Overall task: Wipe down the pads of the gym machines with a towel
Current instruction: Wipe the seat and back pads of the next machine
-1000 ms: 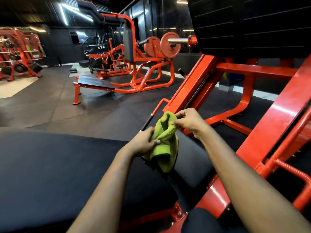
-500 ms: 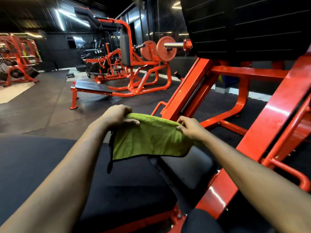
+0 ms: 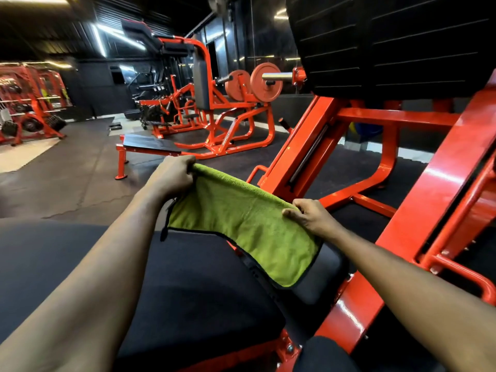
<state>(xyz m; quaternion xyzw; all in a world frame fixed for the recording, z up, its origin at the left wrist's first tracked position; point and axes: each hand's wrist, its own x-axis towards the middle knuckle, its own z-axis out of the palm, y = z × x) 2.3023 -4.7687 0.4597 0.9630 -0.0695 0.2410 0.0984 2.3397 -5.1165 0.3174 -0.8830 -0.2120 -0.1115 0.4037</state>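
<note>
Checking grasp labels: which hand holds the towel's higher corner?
The left hand, gripping the upper corner of the green towel; the right hand pinches the opposite corner, lower in frame.

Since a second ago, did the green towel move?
Yes. The towel was bunched up by the red beam; now the left hand has pulled its edge leftward, away from the beam, spreading it open.

Gym: red weight machines (image 3: pixel 228 124), plates (image 3: pixel 265 81).
</note>
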